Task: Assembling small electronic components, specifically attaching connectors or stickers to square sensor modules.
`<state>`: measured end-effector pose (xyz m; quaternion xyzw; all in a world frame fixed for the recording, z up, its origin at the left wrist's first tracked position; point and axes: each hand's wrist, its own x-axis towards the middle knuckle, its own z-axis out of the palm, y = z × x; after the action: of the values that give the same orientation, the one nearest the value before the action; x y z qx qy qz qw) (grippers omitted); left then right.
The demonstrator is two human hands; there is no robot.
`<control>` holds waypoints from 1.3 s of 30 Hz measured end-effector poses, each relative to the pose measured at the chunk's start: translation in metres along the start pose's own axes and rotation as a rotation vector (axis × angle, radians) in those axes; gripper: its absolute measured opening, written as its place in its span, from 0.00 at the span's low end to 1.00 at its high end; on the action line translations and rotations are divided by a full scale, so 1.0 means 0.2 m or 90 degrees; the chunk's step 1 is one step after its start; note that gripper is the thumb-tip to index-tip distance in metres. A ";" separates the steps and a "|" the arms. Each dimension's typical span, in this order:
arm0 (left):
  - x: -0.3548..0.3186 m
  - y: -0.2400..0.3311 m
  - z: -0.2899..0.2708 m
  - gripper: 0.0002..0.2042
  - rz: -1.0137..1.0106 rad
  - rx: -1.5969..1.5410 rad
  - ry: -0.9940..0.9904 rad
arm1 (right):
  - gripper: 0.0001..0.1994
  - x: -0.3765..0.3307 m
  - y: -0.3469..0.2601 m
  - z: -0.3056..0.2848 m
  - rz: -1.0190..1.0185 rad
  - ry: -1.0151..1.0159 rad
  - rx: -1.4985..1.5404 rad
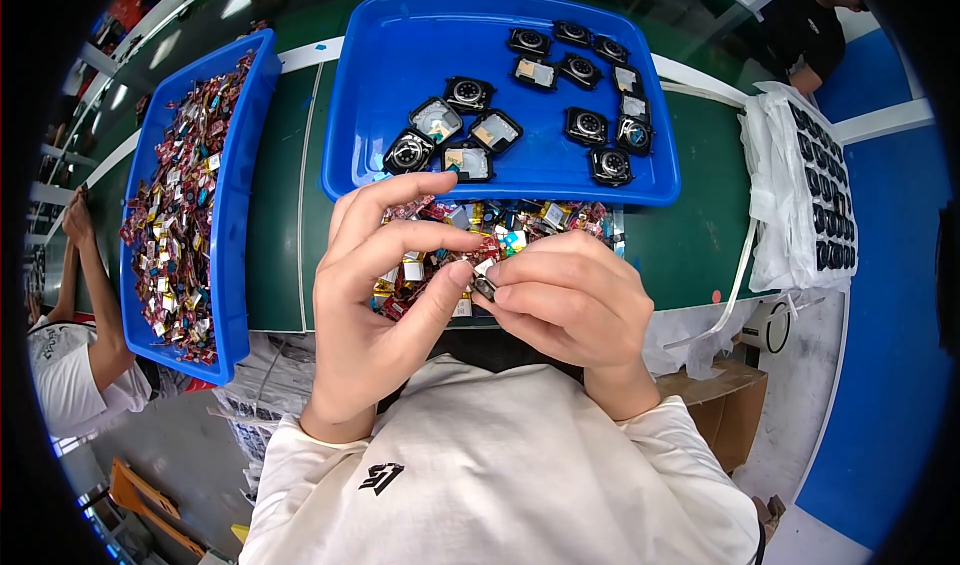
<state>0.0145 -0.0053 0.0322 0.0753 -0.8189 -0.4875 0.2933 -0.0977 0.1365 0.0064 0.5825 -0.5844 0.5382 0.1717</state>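
Observation:
In front of my chest, my right hand [575,300] pinches a small dark piece with a pale, shiny part [484,281] between thumb and fingertips. Its exact kind is too small to make out. My left hand [385,285] is beside it with thumb and fingers spread, the thumb tip close to the piece; whether they touch I cannot tell. Beneath both hands lies a heap of small electronic parts [412,268] in red, yellow, white and silver, partly hidden by my fingers. Just beyond stands a blue tray [520,180] holding several black smartwatch cases [468,93], some showing round sensor backs, others pale insides.
At left, a tilted blue bin [240,265] is filled with similar small parts. White packing trays of dark watch parts [820,185] are stacked at right on the green table [700,145]. A cardboard box [725,415] sits below. Other people are at far left and upper right.

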 end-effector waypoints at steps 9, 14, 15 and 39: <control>0.01 0.05 -0.01 0.11 0.032 0.018 -0.033 | 0.14 0.00 0.00 -0.01 -0.007 -0.011 0.005; 0.00 0.00 0.00 0.11 -0.009 -0.067 -0.017 | 0.15 0.00 -0.03 -0.01 -0.004 -0.001 0.008; 0.00 0.00 0.00 0.11 -0.008 -0.069 -0.018 | 0.15 0.00 -0.03 -0.01 -0.005 -0.002 0.005; -0.02 -0.03 0.01 0.10 -0.118 -0.388 -0.095 | 0.13 0.00 -0.02 0.01 -0.001 0.021 0.087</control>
<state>0.0156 -0.0055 0.0250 0.0226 -0.6444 -0.7389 0.1955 -0.0928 0.1367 0.0078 0.5843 -0.5432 0.5861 0.1418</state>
